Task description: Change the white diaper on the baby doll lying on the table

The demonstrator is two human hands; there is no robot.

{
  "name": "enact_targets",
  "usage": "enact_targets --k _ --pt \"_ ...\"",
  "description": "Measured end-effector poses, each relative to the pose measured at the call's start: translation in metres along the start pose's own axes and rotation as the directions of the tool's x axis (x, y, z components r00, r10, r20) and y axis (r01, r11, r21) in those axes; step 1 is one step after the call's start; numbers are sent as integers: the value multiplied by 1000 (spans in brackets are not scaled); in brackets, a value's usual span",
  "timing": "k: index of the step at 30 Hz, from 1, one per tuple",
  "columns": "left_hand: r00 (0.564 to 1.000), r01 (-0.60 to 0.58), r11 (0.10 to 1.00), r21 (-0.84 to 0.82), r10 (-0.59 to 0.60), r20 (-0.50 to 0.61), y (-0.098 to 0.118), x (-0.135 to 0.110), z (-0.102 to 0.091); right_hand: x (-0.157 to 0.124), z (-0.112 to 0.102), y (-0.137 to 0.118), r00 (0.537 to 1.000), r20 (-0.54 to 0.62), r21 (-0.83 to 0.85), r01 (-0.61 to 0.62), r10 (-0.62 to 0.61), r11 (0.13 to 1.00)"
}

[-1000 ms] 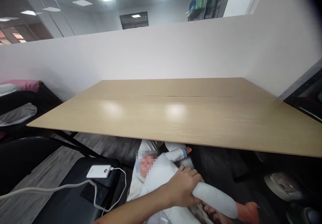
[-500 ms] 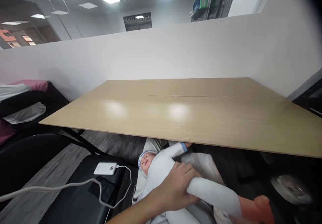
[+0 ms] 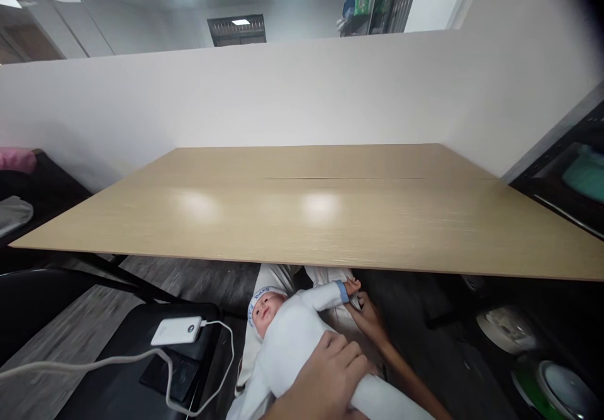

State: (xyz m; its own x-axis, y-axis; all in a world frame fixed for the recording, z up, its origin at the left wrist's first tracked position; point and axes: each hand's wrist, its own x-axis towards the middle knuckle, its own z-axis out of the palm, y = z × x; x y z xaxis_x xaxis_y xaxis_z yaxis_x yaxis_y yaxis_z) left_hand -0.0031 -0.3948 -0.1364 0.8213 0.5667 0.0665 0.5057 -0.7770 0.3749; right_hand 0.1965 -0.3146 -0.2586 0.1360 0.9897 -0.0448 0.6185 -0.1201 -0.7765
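A baby doll [image 3: 292, 351] in a white outfit and a white cap with blue lettering lies on its back across the person's lap, below the table edge. My left hand [image 3: 328, 370] is wrapped over the doll's hip and upper leg, fingers curled. Close to the doll's blue-cuffed hand is my right hand [image 3: 370, 322], its fingers bent together. Whatever those fingers hold is too small to make out. The doll's foot is out of view.
A wooden table [image 3: 306, 219] spans the view before a white partition [image 3: 283, 99]. To the left, a black chair [image 3: 117, 332] carries a white power bank [image 3: 177, 331] with a cable and a dark phone [image 3: 170, 373]. Rounded containers [image 3: 507, 329] stand low at right.
My right hand has come up beside the doll's hand. The translucent plastic near the doll's side no longer shows. The doll's orange foot has left view as the camera turned right.
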Motion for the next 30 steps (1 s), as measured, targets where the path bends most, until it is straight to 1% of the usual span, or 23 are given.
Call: enact_targets --k 4,7,8,9,11,12,13,14,15,16,17,18,20,21,23,24,25,27,28,29,30 --pt "999 -47 998 -45 46 -12 0 2 -1 -1 -2 20 991 -128 -6 -32 31 999" --pt "997 -70 997 -40 69 -27 0 2 -3 -7 -15 26 979 -200 8 -29 30 1000" --pt "997 -72 997 -40 70 -38 0 1 -4 -11 -22 24 975 -221 16 3 0 1000" --pt "996 -73 997 -41 71 -49 1 1 -4 -15 -30 19 969 -242 19 63 -56 998" --pt "995 -82 996 -37 80 -62 1 -1 -4 -24 -50 -1 935 -253 -6 255 -249 967" --pt "994 -92 995 -31 89 -69 2 -1 -5 -28 -59 -15 905 -219 -35 367 -366 930" --pt "992 -103 994 -24 101 -75 2 -2 -5 -31 -68 -30 870 -132 -63 471 -475 880" --pt "990 -115 993 -17 113 -84 3 -2 -6 -31 -74 -46 832 23 -68 554 -554 830" --pt "988 -126 992 -14 124 -96 4 -3 -7 -30 -78 -62 787 170 -75 611 -594 788" --pt "985 -136 991 -14 134 -106 5 -3 -8 -27 -78 -77 743 277 -85 650 -609 755" --pt "983 -146 989 -17 143 -114 6 -3 -10 -22 -75 -92 718 376 -110 663 -586 741" --pt "982 -154 988 -18 151 -114 7 -3 -12 -16 -69 -105 713 452 -153 654 -537 741" --pt "982 -153 988 -9 151 -116 9 -3 -16 -4 -50 -129 713 565 -250 629 -417 736" --pt "980 -150 989 1 149 -132 10 -3 -17 2 -40 -140 699 600 -266 634 -390 726" --pt "964 -139 990 25 141 -226 13 -5 -20 9 -24 -162 653 644 -250 672 -398 698" --pt "945 -130 991 38 135 -299 14 -8 -20 10 -20 -172 631 650 -229 693 -422 683" --pt "917 -117 992 47 127 -379 16 -13 -21 9 -18 -183 615 652 -215 711 -443 669" --pt "838 -82 995 60 101 -537 19 -31 -20 2 -25 -200 601 632 -184 730 -489 659" --pt "787 -58 996 70 89 -610 18 -45 -20 -4 -32 -206 611 602 -160 723 -514 672" --pt "722 -25 996 85 77 -688 17 -60 -21 -10 -42 -211 634 555 -124 703 -538 701" --pt "645 14 995 100 67 -761 14 -76 -22 -18 -54 -214 673 488 -75 667 -556 741"
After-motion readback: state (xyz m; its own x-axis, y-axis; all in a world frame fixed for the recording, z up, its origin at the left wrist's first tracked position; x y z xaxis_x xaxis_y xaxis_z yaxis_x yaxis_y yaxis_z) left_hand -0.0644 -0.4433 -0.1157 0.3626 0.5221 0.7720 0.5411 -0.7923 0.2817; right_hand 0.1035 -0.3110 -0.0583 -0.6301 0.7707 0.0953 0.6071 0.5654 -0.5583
